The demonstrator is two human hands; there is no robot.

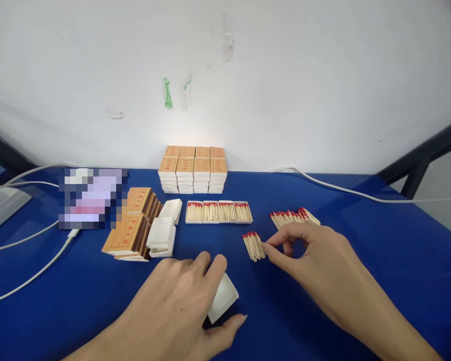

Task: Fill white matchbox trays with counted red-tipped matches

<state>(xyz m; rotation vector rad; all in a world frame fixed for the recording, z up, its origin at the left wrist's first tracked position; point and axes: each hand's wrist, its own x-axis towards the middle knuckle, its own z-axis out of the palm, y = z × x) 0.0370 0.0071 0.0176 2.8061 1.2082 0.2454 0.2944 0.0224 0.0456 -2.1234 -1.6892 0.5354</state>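
Observation:
My left hand (180, 306) is closed round a white inner matchbox tray (222, 297) near the front of the blue table (379, 240). My right hand (315, 255) reaches left, its fingertips pinched at the end of a small bundle of red-tipped matches (254, 245) lying on the cloth. A larger loose pile of matches (293, 216) lies just behind that hand. Further back, a row of open trays filled with matches (218, 211) sits in the middle.
Stacked closed matchboxes (193, 169) stand against the white wall. Orange outer sleeves (132, 223) and empty white trays (164, 230) are piled at the left. White cables (30, 273) cross the left side and another cable (346, 190) runs behind at right.

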